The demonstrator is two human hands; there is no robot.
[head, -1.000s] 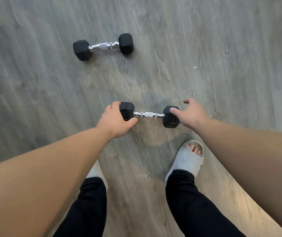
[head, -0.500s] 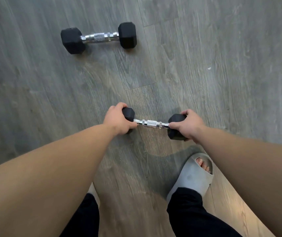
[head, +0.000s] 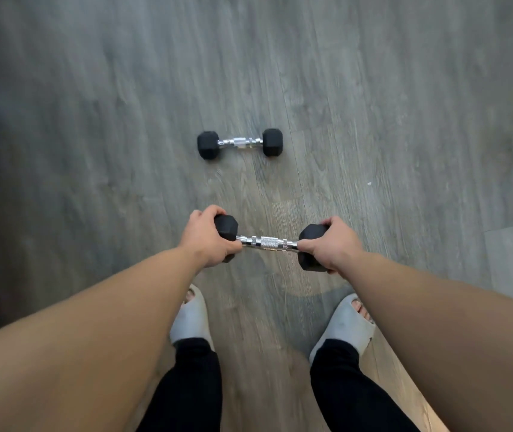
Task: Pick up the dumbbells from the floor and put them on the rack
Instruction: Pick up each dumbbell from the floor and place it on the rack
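I hold one dumbbell (head: 268, 243) with black hex heads and a chrome handle above the floor, level and crosswise in front of me. My left hand (head: 208, 238) is wrapped around its left head and my right hand (head: 333, 246) grips its right head. A second dumbbell (head: 239, 143) of the same kind lies on the floor farther ahead, apart from both hands. No rack is in view.
Grey wood-look plank floor (head: 373, 104) fills the view. My two feet in grey slides (head: 191, 316) (head: 345, 325) and black trousers stand just below the held dumbbell. A dark edge runs along the far left.
Both hands closed on the heads of the near dumbbell and lifted it off the floor. The view shifted, so the far dumbbell now appears nearer the centre.
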